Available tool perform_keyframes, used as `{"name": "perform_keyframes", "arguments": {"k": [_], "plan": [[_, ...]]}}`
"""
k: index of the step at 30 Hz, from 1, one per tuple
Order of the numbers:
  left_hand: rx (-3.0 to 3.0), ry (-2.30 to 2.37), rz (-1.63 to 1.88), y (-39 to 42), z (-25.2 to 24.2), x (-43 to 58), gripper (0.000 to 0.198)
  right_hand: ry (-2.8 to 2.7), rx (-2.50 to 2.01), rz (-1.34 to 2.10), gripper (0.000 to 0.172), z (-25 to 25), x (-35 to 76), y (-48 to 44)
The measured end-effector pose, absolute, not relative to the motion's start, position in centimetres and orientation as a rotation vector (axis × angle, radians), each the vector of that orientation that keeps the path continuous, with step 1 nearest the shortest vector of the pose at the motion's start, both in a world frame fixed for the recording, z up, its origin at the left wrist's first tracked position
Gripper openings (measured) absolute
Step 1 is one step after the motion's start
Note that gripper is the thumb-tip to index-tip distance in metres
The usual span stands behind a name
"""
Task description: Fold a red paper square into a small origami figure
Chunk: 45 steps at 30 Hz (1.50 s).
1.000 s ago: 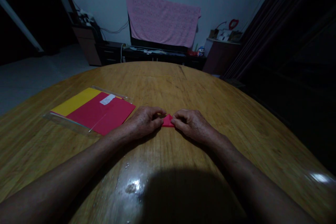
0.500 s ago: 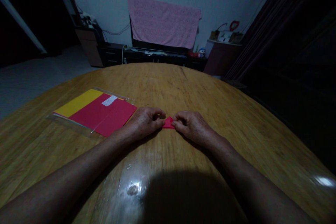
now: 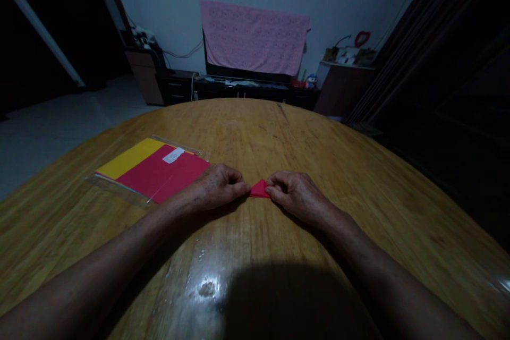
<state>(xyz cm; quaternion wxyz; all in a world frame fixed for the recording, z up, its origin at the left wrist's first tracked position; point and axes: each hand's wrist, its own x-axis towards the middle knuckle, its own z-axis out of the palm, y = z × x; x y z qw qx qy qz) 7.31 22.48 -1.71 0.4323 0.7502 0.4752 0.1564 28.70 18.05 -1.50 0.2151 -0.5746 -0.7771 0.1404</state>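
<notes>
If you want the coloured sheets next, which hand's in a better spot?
Probably the left hand: it is beside the coloured sheets, while the right hand is farther off, beyond the red paper. Both have fingers on the red paper, so the left would likely need to let go first.

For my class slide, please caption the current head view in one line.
Left hand and right hand hold a small folded red paper at a wooden table.
</notes>
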Motion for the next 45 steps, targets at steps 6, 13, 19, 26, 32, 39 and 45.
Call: {"name": "perform_keyframes", "arguments": {"k": [6, 13, 19, 26, 32, 39, 45], "plan": [[2.045, 1.259, 0.405, 22.47, -1.67, 7.90, 0.029, -2.159, -1.593, 0.369, 0.011, -1.60, 28.71, 18.08], [2.047, 1.290, 0.382, 22.43, -1.52, 8.05, 0.024, -2.161, -1.585, 0.374, 0.012, -1.56, 28.68, 18.08], [2.059, 1.274, 0.428, 22.32, -1.60, 8.05, 0.024, -2.155, -1.578, 0.362, 0.012, -1.71, 28.77, 18.14], [1.953, 1.204, 0.404, 22.64, -2.07, 7.66, 0.027, -2.157, -1.592, 0.364, 0.011, -1.84, 28.83, 18.12], [2.070, 1.215, 0.389, 22.59, -1.65, 7.84, 0.025, -2.159, -1.596, 0.362, 0.012, -1.59, 28.76, 18.06], [2.157, 1.223, 0.408, 22.36, -1.38, 8.06, 0.023, -2.170, -1.597, 0.346, 0.013, -1.53, 28.58, 18.10], [2.139, 1.233, 0.407, 22.36, -1.69, 8.17, 0.021, -2.168, -1.619, 0.345, 0.013, -1.59, 28.55, 18.18]]}}
